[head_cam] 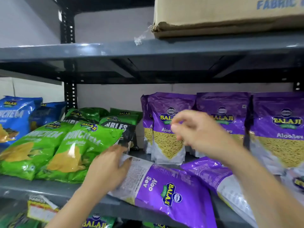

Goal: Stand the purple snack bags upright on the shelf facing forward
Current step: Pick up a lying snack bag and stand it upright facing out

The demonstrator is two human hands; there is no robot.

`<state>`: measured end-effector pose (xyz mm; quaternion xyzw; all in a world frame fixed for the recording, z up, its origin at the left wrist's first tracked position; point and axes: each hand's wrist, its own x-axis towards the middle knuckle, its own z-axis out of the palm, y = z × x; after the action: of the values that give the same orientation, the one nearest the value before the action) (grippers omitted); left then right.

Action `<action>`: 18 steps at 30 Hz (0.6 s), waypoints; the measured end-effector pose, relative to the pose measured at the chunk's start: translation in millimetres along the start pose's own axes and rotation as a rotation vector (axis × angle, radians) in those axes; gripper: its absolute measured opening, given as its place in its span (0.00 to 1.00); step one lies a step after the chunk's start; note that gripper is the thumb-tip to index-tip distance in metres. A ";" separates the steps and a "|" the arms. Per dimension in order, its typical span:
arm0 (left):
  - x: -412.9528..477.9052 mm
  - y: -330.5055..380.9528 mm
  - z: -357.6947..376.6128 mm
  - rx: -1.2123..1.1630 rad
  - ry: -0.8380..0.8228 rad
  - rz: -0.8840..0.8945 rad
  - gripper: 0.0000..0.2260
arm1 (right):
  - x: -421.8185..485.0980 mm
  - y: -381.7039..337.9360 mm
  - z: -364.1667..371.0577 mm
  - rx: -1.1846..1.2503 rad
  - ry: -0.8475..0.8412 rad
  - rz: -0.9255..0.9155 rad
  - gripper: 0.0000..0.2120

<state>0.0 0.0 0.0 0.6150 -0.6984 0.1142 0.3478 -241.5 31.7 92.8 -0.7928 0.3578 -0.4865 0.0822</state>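
Note:
Three purple Aloo Sev bags stand upright facing forward at the back of the grey shelf (54,188): one at centre (166,129), one behind my right hand (225,104), one at the right (278,129). A purple bag (167,191) lies flat on its side at the shelf's front, back side up. A second flat purple bag (212,175) lies to its right. My left hand (108,170) rests on the white end of the lying bag, fingers spread over it. My right hand (195,129) hovers in front of the standing bags, fingers loosely curled, holding nothing.
Green snack bags (49,150) lie slanted on the left of the shelf, with blue bags (14,119) further left. A cardboard box (227,15) sits on the shelf above. A black upright post (70,96) divides the bays. More bags show on the shelf below.

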 end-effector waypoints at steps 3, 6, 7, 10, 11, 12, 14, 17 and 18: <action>-10.6 -12.6 5.4 0.049 -0.068 0.039 0.20 | 8.7 31.5 43.1 -0.351 -0.325 0.169 0.12; -19.7 -9.7 9.4 0.074 -0.051 0.045 0.23 | 14.4 55.2 75.6 -0.557 -0.611 0.290 0.26; -21.6 -8.9 9.9 0.080 -0.022 0.045 0.23 | 17.8 58.5 80.0 -0.579 -0.691 0.313 0.28; -31.0 -5.6 4.4 0.041 0.020 0.018 0.22 | 31.4 65.5 86.7 -0.543 -0.818 0.355 0.31; -32.9 -5.9 1.8 0.019 0.033 0.000 0.22 | 34.2 66.6 87.5 -0.537 -0.835 0.359 0.31; -33.6 -6.3 -2.3 -0.005 0.032 -0.021 0.22 | 35.9 69.4 88.3 -0.530 -0.869 0.360 0.31; -27.6 -6.6 -12.8 0.000 0.000 -0.041 0.20 | 36.7 75.8 89.1 -0.447 -0.930 0.376 0.29; 11.7 -3.0 -20.3 0.186 -0.030 -0.022 0.14 | 38.3 77.0 91.8 -0.277 -0.886 0.442 0.26; 30.5 1.7 -19.2 0.249 -0.038 0.002 0.13 | 39.2 73.0 89.4 -0.335 -0.879 0.417 0.27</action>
<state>5.0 -12.1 33.6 0.6547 -0.6860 0.1887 0.2553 -192.2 -66.5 39.9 -0.8365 0.5130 -0.0168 0.1920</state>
